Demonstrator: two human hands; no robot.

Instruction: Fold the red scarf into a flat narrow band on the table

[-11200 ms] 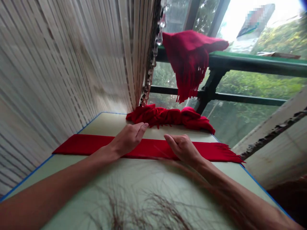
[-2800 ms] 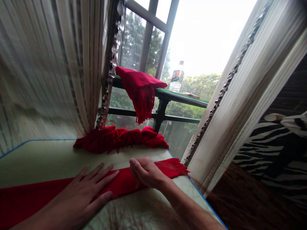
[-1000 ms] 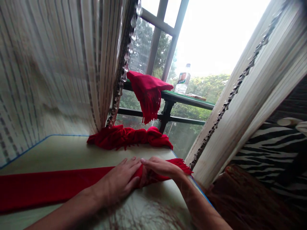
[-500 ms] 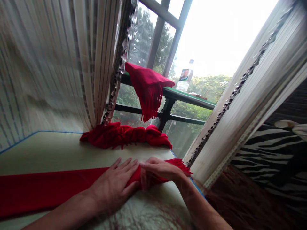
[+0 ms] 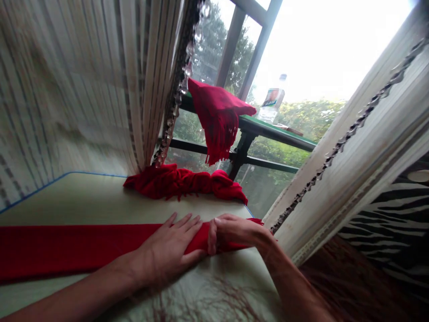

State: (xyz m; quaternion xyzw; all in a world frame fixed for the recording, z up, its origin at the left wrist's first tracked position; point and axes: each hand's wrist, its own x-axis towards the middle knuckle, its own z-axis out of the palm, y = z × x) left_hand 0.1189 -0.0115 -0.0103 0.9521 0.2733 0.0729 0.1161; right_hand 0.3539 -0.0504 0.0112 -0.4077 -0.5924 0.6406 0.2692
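A long red scarf (image 5: 83, 246), folded into a flat strip, runs across the pale table from the left edge of the view to a fringed end at the right. My left hand (image 5: 170, 243) lies flat on it, fingers spread, pressing the cloth down. Just to its right, my right hand (image 5: 234, 230) is bent at the wrist, its curled fingers held together on the scarf. Most of the fringe is covered by this hand and wrist.
A crumpled red cloth (image 5: 184, 182) lies at the table's (image 5: 100, 201) far edge. Another fringed red scarf (image 5: 219, 112) hangs over the window railing (image 5: 284, 132), near a plastic bottle (image 5: 273, 100). Curtains (image 5: 97, 80) with beaded trim flank the window.
My right hand has slid slightly right along the scarf, widening the gap from my left hand. Less fringe shows. My left hand stays flat on the cloth, and the view has shifted a little.
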